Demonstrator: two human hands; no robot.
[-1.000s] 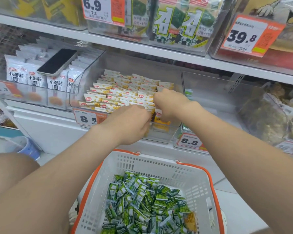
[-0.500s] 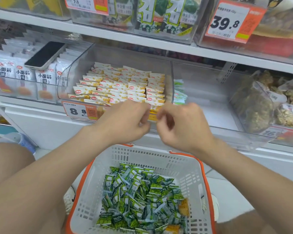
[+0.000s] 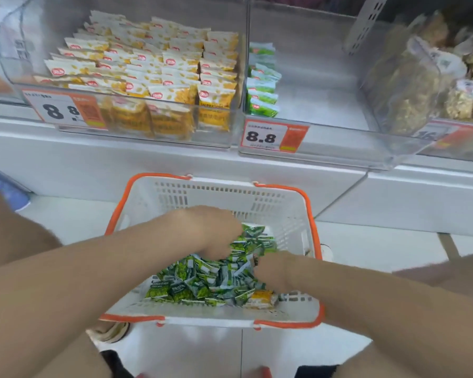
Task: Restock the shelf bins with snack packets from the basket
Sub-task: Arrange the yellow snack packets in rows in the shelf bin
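Two hands in the basket point(image 3: 202, 195), spill risk
Left hand point(image 3: 216, 233) and right hand point(image 3: 275, 271) dig into green packets point(image 3: 202, 281) heaped mid-basket, fingers buried, grip unclear. Big handfuls could shed packets; the yellow stray point(image 3: 262, 298) in the near-right corner could get scooped too.

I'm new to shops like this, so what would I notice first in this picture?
First, the white basket at the bottom middle, heaped with shiny green packets, with the left hand and right hand down in the pile. On the shelf above, one clear bin is packed with yellow packets, while the neighbouring bin to its right is nearly bare, with just a short green row along its left wall.
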